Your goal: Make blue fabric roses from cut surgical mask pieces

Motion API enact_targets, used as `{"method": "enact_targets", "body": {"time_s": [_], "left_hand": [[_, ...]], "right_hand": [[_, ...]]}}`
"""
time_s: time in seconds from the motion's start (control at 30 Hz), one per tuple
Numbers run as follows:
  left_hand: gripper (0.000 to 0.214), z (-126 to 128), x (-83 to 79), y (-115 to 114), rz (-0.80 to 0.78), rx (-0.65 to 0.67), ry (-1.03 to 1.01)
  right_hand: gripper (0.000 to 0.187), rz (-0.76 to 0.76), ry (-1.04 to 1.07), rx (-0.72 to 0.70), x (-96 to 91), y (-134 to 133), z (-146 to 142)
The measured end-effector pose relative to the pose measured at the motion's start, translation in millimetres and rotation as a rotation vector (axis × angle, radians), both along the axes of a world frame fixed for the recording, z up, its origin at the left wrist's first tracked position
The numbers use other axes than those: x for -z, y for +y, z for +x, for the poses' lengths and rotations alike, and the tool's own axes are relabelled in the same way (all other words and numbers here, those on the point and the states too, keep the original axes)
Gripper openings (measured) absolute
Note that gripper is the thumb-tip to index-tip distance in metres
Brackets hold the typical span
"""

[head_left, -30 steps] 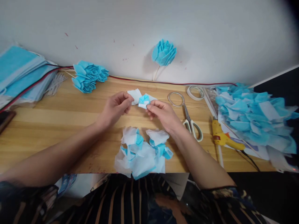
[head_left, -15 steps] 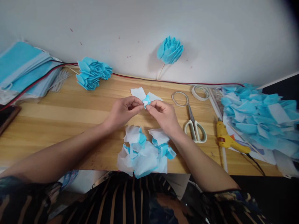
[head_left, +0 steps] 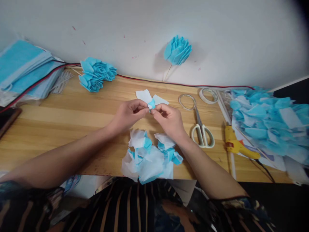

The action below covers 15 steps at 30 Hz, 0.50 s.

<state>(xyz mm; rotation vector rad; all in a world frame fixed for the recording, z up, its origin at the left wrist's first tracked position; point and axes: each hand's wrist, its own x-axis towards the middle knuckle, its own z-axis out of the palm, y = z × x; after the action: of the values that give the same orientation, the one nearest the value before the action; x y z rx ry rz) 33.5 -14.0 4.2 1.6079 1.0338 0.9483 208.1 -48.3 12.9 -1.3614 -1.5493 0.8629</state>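
Between my hands, over the middle of the table, is a small folded blue-and-white fabric piece [head_left: 151,104]. My left hand [head_left: 129,114] pinches its left side between thumb and fingers. On its right side my right hand [head_left: 170,120] pinches it too, thumb in front. Two white pieces [head_left: 144,96] lie flat on the table just behind the fingertips. Nearer to me, between my forearms, rests a loose heap of crumpled white and blue fabric pieces [head_left: 151,161] at the table's front edge.
Right of my hands lie scissors [head_left: 200,129], a wire ring [head_left: 187,102], a tape roll [head_left: 208,96] and a yellow glue gun [head_left: 238,146]. Beyond is a blue petal pile [head_left: 263,119]. Blue flowers [head_left: 95,74], one upright flower [head_left: 178,51] and stacked masks [head_left: 26,66] line the wall.
Both hands keep their pinch on the small fabric piece, whose folds look slightly different. The whole view has shifted a little; the other things stay in place.
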Motion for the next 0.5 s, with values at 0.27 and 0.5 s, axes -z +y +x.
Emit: {"method": "enact_targets", "body": {"time_s": [0.27, 0.5], "left_hand": [[0.018, -0.6, -5.3, 1.0, -0.114, 0.028, -0.059], [0.016, -0.3, -6.7, 2.5, -0.166, 0.010, -0.081]], "right_hand": [[0.021, -0.003, 0.012, -0.001, 1.2, 1.1, 0.4], [0.021, -0.034, 0.024, 0.000, 3.1, 1.5, 1.3]]}}
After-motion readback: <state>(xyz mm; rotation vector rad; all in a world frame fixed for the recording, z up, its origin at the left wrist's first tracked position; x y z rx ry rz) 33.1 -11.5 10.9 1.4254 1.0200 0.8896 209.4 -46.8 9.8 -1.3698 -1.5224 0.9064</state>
